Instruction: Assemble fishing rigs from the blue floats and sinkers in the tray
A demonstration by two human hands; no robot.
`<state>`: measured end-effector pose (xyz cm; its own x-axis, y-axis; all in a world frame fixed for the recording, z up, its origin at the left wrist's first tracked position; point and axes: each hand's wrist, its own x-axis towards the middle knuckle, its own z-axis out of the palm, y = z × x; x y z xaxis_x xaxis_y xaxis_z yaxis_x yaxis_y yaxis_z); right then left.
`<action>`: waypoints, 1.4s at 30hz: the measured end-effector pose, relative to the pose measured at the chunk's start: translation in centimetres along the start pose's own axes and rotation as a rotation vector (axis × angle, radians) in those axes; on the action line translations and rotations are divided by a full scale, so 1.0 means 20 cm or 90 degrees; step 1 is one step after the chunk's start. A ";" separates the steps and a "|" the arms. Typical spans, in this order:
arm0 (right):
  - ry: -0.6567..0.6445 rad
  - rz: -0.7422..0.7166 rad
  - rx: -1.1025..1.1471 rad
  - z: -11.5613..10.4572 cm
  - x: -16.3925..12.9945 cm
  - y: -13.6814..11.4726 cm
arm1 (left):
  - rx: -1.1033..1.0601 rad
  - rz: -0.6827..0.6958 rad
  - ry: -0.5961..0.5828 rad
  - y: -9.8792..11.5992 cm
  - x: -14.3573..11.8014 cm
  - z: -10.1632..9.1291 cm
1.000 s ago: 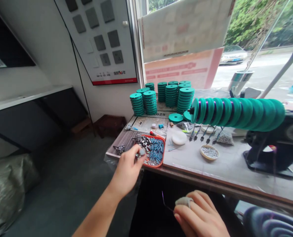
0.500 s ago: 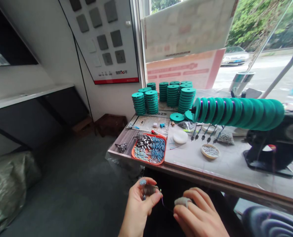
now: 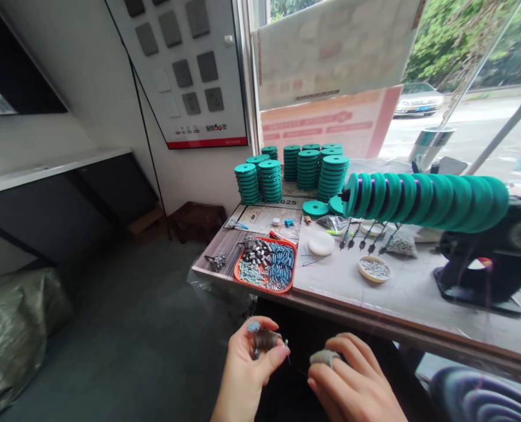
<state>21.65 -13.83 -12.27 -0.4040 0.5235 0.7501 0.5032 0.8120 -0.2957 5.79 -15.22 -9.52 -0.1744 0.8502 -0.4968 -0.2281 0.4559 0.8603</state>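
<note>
My left hand is closed in a pinch on a small pale-tipped piece, too small to name for certain. A grey-brown wrap covers its index finger, and a light-blue cluster of tiny bits sits by that finger. From the pinch a thin thread hangs down and runs faintly toward my right hand. The right fingers are curled together, seemingly on the thread's other end, though their tips are hidden. One right finger also wears a grey wrap. Both hands are in front of the table edge, apart from each other.
An orange tray of small metal and blue parts lies beyond my hands. Right of it are a round dish of grey bits and a black stand carrying a row of green discs. Stacked green spools stand behind.
The pale tip in my left fingers has turned slightly, and the thread below it has shifted. Both hands stay almost where they were.
</note>
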 end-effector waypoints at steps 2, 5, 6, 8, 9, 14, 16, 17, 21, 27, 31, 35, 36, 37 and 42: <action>0.001 0.004 0.000 0.00 0.00 0.00 | 0.003 0.007 -0.001 0.00 0.00 0.00; 0.011 0.018 -0.003 -0.01 0.00 0.00 | 0.027 0.038 0.005 0.01 -0.02 0.00; 0.014 0.022 -0.006 -0.01 0.00 0.01 | 0.040 0.047 0.012 0.01 -0.02 0.00; 0.010 0.023 -0.014 -0.01 0.01 0.01 | 0.068 0.056 0.023 0.02 -0.04 0.01; 0.005 0.022 -0.018 -0.02 0.01 0.00 | 0.082 0.052 0.027 0.02 -0.05 0.02; 0.001 0.039 -0.019 -0.03 0.05 -0.01 | 0.196 0.026 0.064 0.02 -0.10 0.07; 0.011 0.051 0.011 -0.04 0.06 -0.01 | 0.227 0.029 0.078 0.02 -0.11 0.10; 0.012 0.055 0.028 -0.04 0.06 -0.01 | 0.233 0.033 0.082 0.02 -0.11 0.10; 0.016 0.068 0.059 -0.04 0.06 -0.01 | 0.202 0.028 0.032 0.01 -0.09 0.10; 0.036 0.053 0.037 -0.02 0.04 -0.01 | 0.184 0.076 -0.018 0.00 -0.06 0.08; 0.031 0.027 0.005 -0.02 0.04 -0.01 | 0.295 0.086 -0.002 0.00 -0.06 0.09; 0.030 0.031 -0.001 -0.01 0.02 0.00 | 0.362 0.121 -0.002 0.01 -0.06 0.09; 0.030 0.032 -0.001 -0.01 0.02 0.00 | 0.354 0.130 -0.007 0.01 -0.05 0.08; 0.030 0.031 -0.002 -0.01 0.02 0.01 | 0.325 0.139 -0.010 0.02 -0.05 0.08; 0.070 0.059 0.001 0.02 0.00 0.02 | 0.054 0.064 -0.034 0.01 -0.02 0.06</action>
<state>21.60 -13.49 -12.61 -0.2694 0.5655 0.7795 0.5333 0.7616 -0.3682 7.07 -15.13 -9.07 -0.1409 0.9042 -0.4033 -0.1299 0.3869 0.9129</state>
